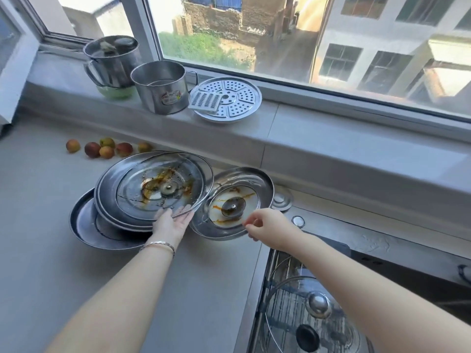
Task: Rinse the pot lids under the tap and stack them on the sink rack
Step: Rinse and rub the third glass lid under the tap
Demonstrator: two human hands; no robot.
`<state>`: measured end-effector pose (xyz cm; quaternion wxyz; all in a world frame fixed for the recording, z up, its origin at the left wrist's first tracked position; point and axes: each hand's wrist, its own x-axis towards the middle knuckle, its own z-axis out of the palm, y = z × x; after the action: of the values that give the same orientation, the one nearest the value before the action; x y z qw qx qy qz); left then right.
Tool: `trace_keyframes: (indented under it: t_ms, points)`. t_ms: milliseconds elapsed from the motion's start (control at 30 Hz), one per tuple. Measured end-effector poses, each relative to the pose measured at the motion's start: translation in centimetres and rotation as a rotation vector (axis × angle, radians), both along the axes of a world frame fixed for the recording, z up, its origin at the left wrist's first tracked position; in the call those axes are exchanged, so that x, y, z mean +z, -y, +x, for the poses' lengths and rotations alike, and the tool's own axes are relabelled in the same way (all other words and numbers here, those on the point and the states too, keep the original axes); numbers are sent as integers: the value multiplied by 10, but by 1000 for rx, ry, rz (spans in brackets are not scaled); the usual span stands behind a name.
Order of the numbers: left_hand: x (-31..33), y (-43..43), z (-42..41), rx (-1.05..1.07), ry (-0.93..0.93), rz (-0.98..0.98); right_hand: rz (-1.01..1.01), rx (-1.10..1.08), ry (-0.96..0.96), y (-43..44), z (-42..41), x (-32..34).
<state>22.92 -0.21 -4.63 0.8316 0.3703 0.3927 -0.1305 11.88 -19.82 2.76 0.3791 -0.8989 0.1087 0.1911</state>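
Left hand is palm up, fingers straight and slid under the near rim of the glass lid. That's support, not a clamp; no thumb shows over the rim. The lid is sauce-smeared and sits on top of the stack on the bench, just beyond the fingertips, apparently tipped up on the fingertip side. Right hand hovers with fingers loosely curled at the near-right rim of the steel lid. That lid is also stained and lies on the bench touching the stack, just left of and beyond those fingertips. Can't tell whether they pinch the rim or only hover over it. Lids are round, so there's no long axis; rim access is what matters. Rack is below and behind the right hand, well to the right of the left hand, with two lids already on it. Tap isn't identifiable in view. My read: the steel lid is the shorter carry, since the right hand is nearer the rack side. The glass lid has to cross over it, and a wet rim on flat fingers could slip without a thumb on top.
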Motion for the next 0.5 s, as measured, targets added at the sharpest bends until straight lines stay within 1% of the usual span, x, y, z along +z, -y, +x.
trace_keyframes:
  t_ms: [100,200,267,367,400,433,500]
  points:
    - [-2,0,-2,50,36,-24,4,-32,-3,8,-4,0]
    - [5,-4,-16,67,59,6,-2,-55,5,14,-10,2]
    - [14,-9,-30,50,105,36,-5,-66,19,16,-15,5]
    - [28,-21,-50,-34,225,78,13,-107,53,15,-24,9]
    - [34,-25,-57,-77,257,87,41,-155,80,14,-27,8]
    - [41,-28,-63,-127,285,90,111,-239,102,13,-30,8]
    - [57,-32,-78,-250,335,83,344,-468,99,14,-36,10]
